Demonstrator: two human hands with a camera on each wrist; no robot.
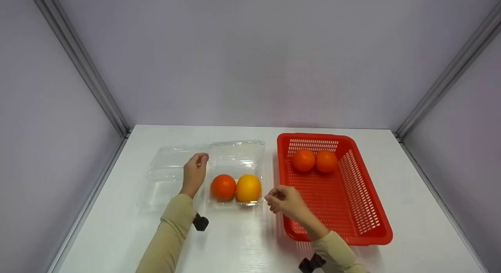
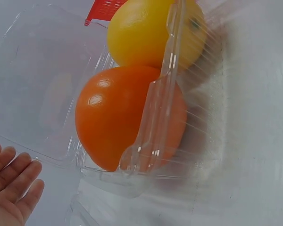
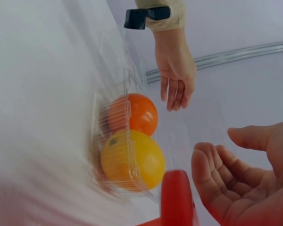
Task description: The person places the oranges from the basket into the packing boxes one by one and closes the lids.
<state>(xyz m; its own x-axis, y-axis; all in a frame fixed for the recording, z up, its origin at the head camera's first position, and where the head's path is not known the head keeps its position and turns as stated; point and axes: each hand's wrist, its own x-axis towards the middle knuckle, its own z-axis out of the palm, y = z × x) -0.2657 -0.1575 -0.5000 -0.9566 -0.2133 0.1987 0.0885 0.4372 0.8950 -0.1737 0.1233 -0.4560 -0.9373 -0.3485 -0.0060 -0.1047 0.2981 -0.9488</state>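
Observation:
Two round fruits sit side by side in a clear plastic clamshell box (image 1: 209,169), a red-orange one (image 1: 223,187) on the left and a yellow one (image 1: 248,188) on the right. The box's lid (image 1: 236,153) is folded back towards the wall. My left hand (image 1: 195,172) hovers at the box's left side with loosely bent fingers and nothing in them. In the left wrist view its fingers (image 2: 19,176) are apart from the fruit. My right hand (image 1: 289,202), also holding nothing, is between the box and the red basket (image 1: 344,239), over the basket's near left rim.
A second clear clamshell (image 1: 162,189) lies unfolded on the white table (image 1: 231,241), left of the first. Two orange-red fruits (image 1: 303,160) rest at the far end inside the basket. Pale walls (image 1: 250,61) stand behind and at both sides.

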